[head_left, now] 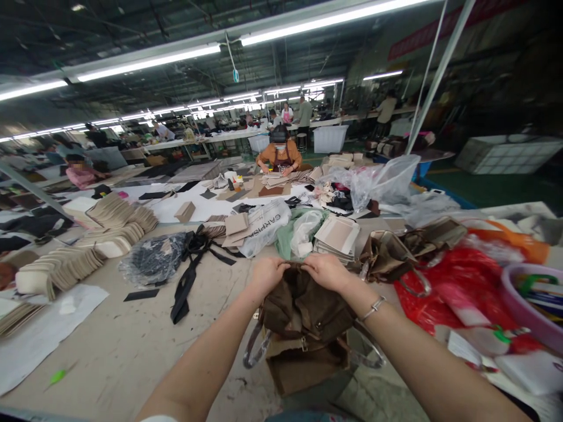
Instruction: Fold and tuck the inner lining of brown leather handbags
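Both hands grip the far top edge of a brown handbag [303, 305] that lies in front of me at the table's near side. My left hand [269, 275] pinches the edge on the left, and my right hand [328, 271] pinches it a little to the right. A strap or handle wrapped in clear plastic [256, 350] hangs at the bag's left side, with another at its right. Below the brown material an open tan-brown compartment [303, 372] faces me. Close to my right hand sits a stack of beige panels [338, 235].
More brown bags [387, 255] lie to the right, beside red plastic [453, 284] and a purple basin [528, 275]. Leftward are black straps [187, 287], a plastic-wrapped black bundle [153, 258] and stacked beige pieces [61, 269]. Across the table a co-worker [280, 155] handles flat pieces.
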`<control>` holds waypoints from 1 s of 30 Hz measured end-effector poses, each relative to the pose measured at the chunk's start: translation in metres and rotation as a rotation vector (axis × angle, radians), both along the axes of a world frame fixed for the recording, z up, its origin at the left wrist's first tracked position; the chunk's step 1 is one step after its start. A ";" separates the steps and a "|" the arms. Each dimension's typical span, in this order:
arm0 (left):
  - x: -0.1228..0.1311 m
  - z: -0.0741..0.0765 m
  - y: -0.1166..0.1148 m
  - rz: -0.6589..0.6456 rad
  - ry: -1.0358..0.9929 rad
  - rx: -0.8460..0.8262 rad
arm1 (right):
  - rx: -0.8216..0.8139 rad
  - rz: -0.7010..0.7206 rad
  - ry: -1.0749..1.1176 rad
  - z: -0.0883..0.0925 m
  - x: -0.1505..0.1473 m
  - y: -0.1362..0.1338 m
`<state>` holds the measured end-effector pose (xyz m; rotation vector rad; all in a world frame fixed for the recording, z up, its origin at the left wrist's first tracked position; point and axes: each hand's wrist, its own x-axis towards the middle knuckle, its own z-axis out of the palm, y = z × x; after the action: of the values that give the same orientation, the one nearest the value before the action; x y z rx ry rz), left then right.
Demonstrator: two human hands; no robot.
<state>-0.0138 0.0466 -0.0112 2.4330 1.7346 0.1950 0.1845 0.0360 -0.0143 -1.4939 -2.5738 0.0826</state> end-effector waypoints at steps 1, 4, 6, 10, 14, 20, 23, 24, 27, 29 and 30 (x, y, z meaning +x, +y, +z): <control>0.000 0.000 0.001 0.003 0.033 0.003 | -0.002 -0.002 -0.003 -0.001 0.000 0.001; 0.003 0.001 0.004 0.010 0.103 0.007 | -0.018 -0.006 -0.001 -0.004 0.001 0.006; 0.006 0.000 0.005 0.005 0.128 0.013 | -0.024 -0.007 0.016 -0.007 0.005 0.010; 0.013 -0.001 0.006 -0.010 0.154 0.029 | -0.031 0.010 0.043 -0.011 0.013 0.017; 0.017 -0.002 0.008 -0.002 0.162 0.031 | -0.047 0.020 0.055 -0.010 0.019 0.018; 0.019 -0.004 0.010 0.017 0.169 0.033 | -0.015 -0.033 0.126 0.001 0.016 -0.003; 0.022 -0.003 0.011 0.031 0.169 0.036 | 0.058 -0.142 0.173 0.003 0.006 -0.017; 0.023 -0.002 0.011 0.032 0.171 0.035 | 0.074 -0.178 0.184 0.002 0.003 -0.020; 0.027 0.000 0.010 0.027 0.182 0.022 | 0.062 -0.273 0.175 -0.009 -0.001 -0.023; 0.029 0.002 0.008 0.025 0.198 0.016 | 0.024 -0.334 0.151 -0.019 0.003 -0.021; 0.029 0.004 0.007 0.019 0.207 0.017 | 0.011 -0.354 0.145 -0.024 0.006 -0.020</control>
<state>0.0154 0.0534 -0.0071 2.5284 1.8438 -0.0420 0.1904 0.0161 -0.0379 -1.8387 -2.1610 0.1261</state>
